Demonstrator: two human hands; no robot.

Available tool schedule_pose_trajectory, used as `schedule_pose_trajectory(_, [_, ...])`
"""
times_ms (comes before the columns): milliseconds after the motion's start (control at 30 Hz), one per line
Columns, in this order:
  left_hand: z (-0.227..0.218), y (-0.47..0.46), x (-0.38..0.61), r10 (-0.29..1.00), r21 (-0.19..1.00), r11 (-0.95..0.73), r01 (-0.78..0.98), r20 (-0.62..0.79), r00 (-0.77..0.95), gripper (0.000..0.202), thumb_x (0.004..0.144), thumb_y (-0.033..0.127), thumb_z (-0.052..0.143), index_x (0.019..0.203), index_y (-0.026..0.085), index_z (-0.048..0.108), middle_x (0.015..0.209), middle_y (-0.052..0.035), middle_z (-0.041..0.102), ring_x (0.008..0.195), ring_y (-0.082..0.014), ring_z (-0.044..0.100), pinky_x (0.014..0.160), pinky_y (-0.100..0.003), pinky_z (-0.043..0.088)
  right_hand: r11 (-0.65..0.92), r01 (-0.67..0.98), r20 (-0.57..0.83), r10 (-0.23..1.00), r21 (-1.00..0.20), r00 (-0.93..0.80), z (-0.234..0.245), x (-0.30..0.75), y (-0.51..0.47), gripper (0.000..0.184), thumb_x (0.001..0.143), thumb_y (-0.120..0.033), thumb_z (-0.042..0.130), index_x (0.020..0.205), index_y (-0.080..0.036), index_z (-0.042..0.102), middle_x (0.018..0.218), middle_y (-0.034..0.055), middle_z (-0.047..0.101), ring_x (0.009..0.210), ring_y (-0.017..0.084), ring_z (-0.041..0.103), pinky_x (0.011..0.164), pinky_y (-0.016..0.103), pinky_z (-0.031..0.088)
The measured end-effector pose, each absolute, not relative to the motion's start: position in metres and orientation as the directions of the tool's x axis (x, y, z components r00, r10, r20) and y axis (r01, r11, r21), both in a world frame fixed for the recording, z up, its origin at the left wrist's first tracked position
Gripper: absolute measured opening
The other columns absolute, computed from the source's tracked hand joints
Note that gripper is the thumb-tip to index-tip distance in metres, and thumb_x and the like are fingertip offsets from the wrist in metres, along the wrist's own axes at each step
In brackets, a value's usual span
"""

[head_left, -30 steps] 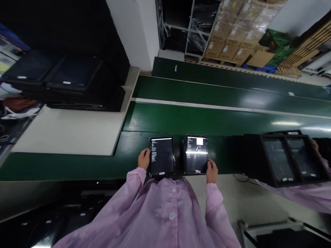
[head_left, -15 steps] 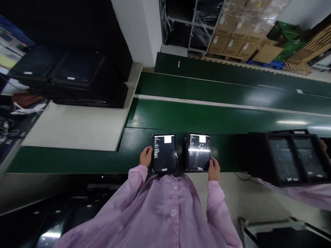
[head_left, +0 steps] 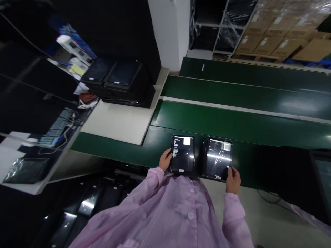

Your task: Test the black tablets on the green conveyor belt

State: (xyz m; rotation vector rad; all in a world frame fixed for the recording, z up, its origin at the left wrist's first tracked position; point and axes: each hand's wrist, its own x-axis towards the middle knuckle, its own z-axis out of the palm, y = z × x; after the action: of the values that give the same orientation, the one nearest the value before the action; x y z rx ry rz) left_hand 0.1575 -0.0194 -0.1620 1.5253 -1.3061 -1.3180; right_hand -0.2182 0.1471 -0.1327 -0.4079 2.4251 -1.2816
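Two dark tablets with lit screens lie side by side in front of me at the near edge of the green bench. My left hand (head_left: pixel 165 160) is closed on the left edge of the left tablet (head_left: pixel 183 155), whose screen shows white text and a white square. My right hand (head_left: pixel 233 179) grips the lower right edge of the right tablet (head_left: pixel 216 162), its thumb over the screen's corner. That tablet is turned slightly and seems to rest on a dark stack. A ceiling light reflects across its screen. The fingers beneath both tablets are hidden.
Stacked dark tablets (head_left: pixel 124 77) stand on a white board (head_left: pixel 121 120) to the left. A keyboard (head_left: pixel 57 127) and a wrapped tablet (head_left: pixel 26 170) lie farther left. A large dark object (head_left: pixel 287 172) stands at the right. Cartons (head_left: pixel 263 44) are stacked beyond the green bench (head_left: pixel 201 113).
My view has swung left, so the scene sits farther right. The right tablet has turned slightly, and my right thumb has moved onto its screen. My left hand keeps its hold.
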Motion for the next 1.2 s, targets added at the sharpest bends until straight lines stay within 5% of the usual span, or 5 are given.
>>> schedule_pose_trajectory(433, [-0.163, -0.016, 0.144, -0.986, 0.906, -0.150, -0.396, -0.168, -0.009, 0.056, 0.081, 0.039, 0.077, 0.131, 0.016, 0.063, 0.127, -0.0137, 0.064, 0.122, -0.0278, 0.062, 0.112, -0.044, 0.046, 0.571, -0.081, -0.207, -0.422, -0.817, -0.882, -0.134, -0.220, 0.147, 0.068, 0.076, -0.066, 0.060, 0.116, -0.013, 0.071, 0.121, 0.0188, 0.073, 0.115, 0.033, 0.066, 0.107, 0.049, 0.048])
schedule_pose_trajectory(633, [-0.145, -0.049, 0.129, -0.962, 0.787, -0.249, -0.564, -0.270, 0.049, 0.037, 0.099, 0.043, 0.057, 0.123, 0.015, 0.063, 0.124, -0.0140, 0.068, 0.114, -0.0238, 0.066, 0.104, -0.037, 0.049, 0.605, -0.122, -0.218, -0.457, -0.787, -0.862, -0.131, -0.228, 0.144, 0.070, 0.076, -0.066, 0.058, 0.118, -0.012, 0.071, 0.121, 0.0200, 0.072, 0.115, 0.034, 0.065, 0.107, 0.049, 0.047])
schedule_pose_trajectory(1000, [-0.119, -0.094, 0.114, -0.918, 0.567, -0.317, -0.761, -0.384, 0.097, 0.038, 0.101, 0.053, 0.052, 0.114, 0.020, 0.064, 0.121, -0.0133, 0.073, 0.107, -0.0290, 0.069, 0.091, -0.037, 0.049, 0.376, -0.652, 0.224, -0.729, -0.658, -0.647, -0.113, -0.209, 0.115, 0.057, 0.097, -0.054, 0.047, 0.129, -0.009, 0.064, 0.127, 0.0230, 0.068, 0.124, 0.035, 0.059, 0.111, 0.055, 0.043])
schedule_pose_trajectory(1200, [-0.118, -0.082, 0.113, -0.931, 0.573, -0.269, -0.775, -0.360, 0.057, 0.043, 0.104, 0.053, 0.043, 0.122, 0.020, 0.063, 0.130, -0.0148, 0.068, 0.111, -0.0304, 0.068, 0.092, -0.039, 0.050, 0.181, -0.798, 0.236, -0.897, -0.574, -0.373, -0.105, -0.189, 0.076, 0.047, 0.102, -0.042, 0.046, 0.139, -0.015, 0.057, 0.138, 0.0175, 0.065, 0.133, 0.031, 0.055, 0.114, 0.054, 0.043])
